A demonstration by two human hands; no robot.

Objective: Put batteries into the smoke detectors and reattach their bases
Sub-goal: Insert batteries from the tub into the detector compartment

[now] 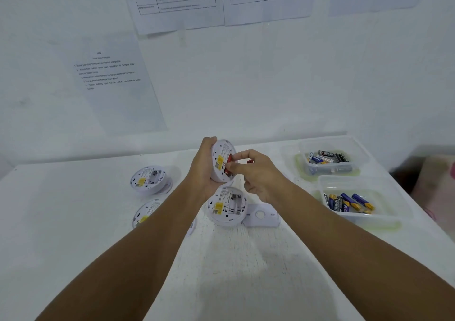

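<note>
Head view: my left hand (204, 170) grips one detector (221, 160); right hand (258, 175) pinches a red battery (229, 159). Three more detectors lie at 7 o'clock; Eveready batteries (327, 158) at 2.

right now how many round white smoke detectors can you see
4. One round white smoke detector is gripped in the left hand; one lies on the table just below it; two sit at left, the nearer partly hidden by the forearm. Others may be hidden.
</note>
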